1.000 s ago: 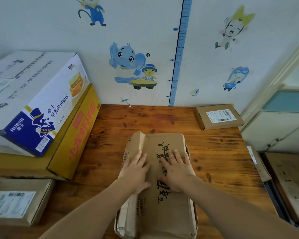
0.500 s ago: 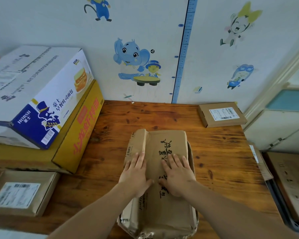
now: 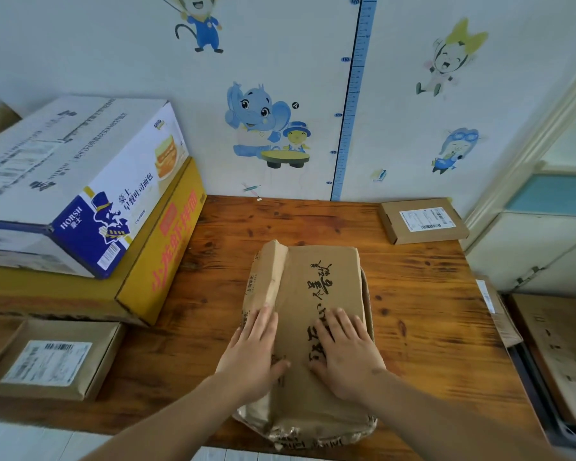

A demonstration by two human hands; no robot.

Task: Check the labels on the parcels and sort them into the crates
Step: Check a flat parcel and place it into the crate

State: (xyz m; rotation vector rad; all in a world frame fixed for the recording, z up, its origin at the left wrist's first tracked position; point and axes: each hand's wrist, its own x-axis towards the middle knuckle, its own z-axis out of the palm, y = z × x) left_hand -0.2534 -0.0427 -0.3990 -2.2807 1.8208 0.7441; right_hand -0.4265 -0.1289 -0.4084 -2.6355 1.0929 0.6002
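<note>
Both hands lie flat, palms down, on top of the brown paper parcel (image 3: 313, 287), over its nearer half. The left hand (image 3: 251, 354) rests on the parcel's left part. Its fingers (image 3: 266, 319) are straight and close together and point toward the parcel's far end, and its thumb is spread out toward the parcel's middle. The right hand (image 3: 345, 356) rests on the right part with its fingers slightly fanned, its thumb stretched toward the left thumb. The two thumb tips are near each other but apart. The bare left forearm (image 3: 167, 427) crosses the parcel's near left corner. The bare right forearm (image 3: 446, 417) crosses its near right corner.
</note>
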